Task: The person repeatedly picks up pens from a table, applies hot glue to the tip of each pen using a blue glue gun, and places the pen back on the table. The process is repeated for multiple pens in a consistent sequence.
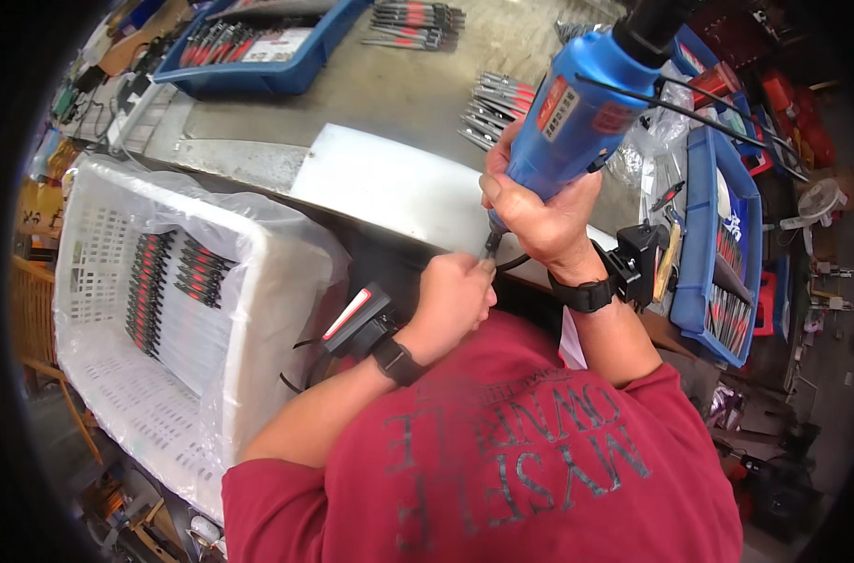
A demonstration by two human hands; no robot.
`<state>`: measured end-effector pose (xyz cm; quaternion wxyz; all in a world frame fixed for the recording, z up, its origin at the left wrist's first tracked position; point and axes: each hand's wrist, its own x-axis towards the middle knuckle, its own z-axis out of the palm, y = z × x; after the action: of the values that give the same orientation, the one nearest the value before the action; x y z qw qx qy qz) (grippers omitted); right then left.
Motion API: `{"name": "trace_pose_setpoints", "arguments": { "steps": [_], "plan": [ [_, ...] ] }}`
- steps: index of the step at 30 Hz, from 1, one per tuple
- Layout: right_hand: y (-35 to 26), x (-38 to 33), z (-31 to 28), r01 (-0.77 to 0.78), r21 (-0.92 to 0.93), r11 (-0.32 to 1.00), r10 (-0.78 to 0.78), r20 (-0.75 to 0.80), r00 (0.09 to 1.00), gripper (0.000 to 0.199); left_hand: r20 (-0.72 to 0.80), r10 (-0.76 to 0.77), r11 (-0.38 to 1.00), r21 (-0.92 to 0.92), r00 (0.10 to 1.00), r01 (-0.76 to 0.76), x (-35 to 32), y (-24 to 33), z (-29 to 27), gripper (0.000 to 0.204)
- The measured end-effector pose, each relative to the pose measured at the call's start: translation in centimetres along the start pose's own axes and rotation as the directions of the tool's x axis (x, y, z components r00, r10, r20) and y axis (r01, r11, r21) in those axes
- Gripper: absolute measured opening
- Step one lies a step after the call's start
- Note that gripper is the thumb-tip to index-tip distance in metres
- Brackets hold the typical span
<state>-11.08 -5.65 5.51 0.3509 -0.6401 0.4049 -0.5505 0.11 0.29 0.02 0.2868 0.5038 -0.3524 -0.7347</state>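
Note:
My right hand (549, 220) is wrapped round the lower end of a blue electric screwdriver (572, 113), which is tilted with its tip down. Just below that tip, my left hand (450, 300) is closed, its fingers pinched together. A small grey metal end (491, 246) shows between the screwdriver and my left fingers. The rest of what that hand holds is hidden. Both hands are over the bench's near edge, close to a white board (380, 183). On the bench beyond the screwdriver lies a group of slim silver, black and red hand tools (497, 103).
At left stands a white plastic crate (244, 230) lined with clear film, with rows of red-and-black tools (150, 291) inside. Blue trays of similar tools stand at the back left (235, 86) and right (694, 244). A black cable (709, 120) runs near the screwdriver.

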Motion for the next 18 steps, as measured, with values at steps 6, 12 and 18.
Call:
{"name": "trace_pose_setpoints", "arguments": {
  "steps": [6, 12, 18],
  "plan": [
    [-1.7, -1.5, -1.5, 0.167, 0.140, 0.976, -0.139, -0.191, 0.972, 0.046, 0.011, 0.008, 0.996, 0.093, 1.000, -0.009, -0.7, 0.9, 0.1, 0.025],
    [-3.5, -3.7, -4.9, 0.216, 0.369, 0.904, -0.027, -0.454, 0.891, 0.048, 0.080, 0.200, 0.973, 0.098, 0.977, -0.207, -0.4, 3.5, -1.5, 0.019],
    [-2.9, -5.5, -7.0, 0.288, 0.471, 0.834, 0.007, -0.530, 0.848, 0.051, 0.063, 0.640, 0.596, 0.588, 0.766, -0.547, 5.5, 8.3, -2.1, 0.018]
  ]
}}
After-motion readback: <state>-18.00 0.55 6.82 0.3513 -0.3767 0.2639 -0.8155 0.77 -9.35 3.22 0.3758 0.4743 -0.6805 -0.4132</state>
